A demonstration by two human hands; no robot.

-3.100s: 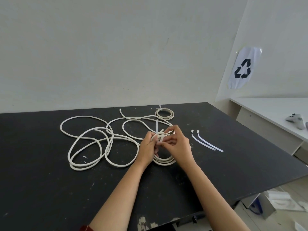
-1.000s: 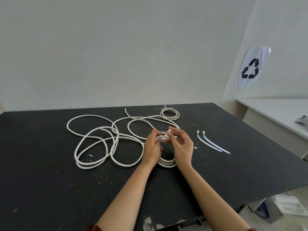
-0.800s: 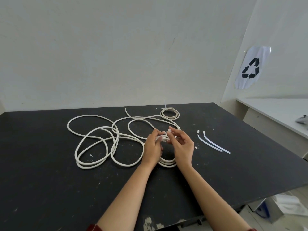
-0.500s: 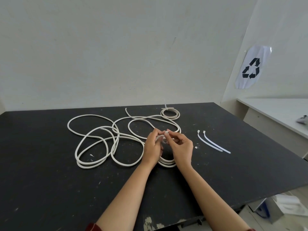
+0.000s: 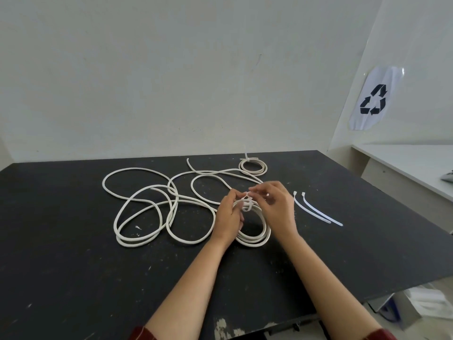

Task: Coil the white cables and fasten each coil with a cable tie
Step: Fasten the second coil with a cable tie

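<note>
at the left of the frame the loose white cable (image 5: 147, 207) sprawls in wide loops over the black table (image 5: 61, 266), not yet gathered. it looks soft and springy, likely light, so i'd judge it will want to spring open unless you pinch all the turns together at one spot.

at the middle, your left hand (image 5: 229, 217) is curled round the far side of the small coil (image 5: 255, 238), bunching its turns. the near part of that coil rests on the table between your wrists. a cable tie (image 5: 246, 203) loops round the bunched turns, touching your fingertips. the tie is thin, probably stiff and slick, so hold it close to its head.

just right of that, your right hand (image 5: 277, 204) pinches the tie's end between thumb and forefinger, the other fingers loosely bent. whether the tail is already through the head, you can't tell from here.

upper middle, a finished coil (image 5: 252, 166) lies tied. to the right, two spare ties (image 5: 316, 211) lie side by side, well clear of your hands.

upper right, a sheet (image 5: 373, 99) on the wall bears a recycling symbol; no readable writing anywhere.
</note>
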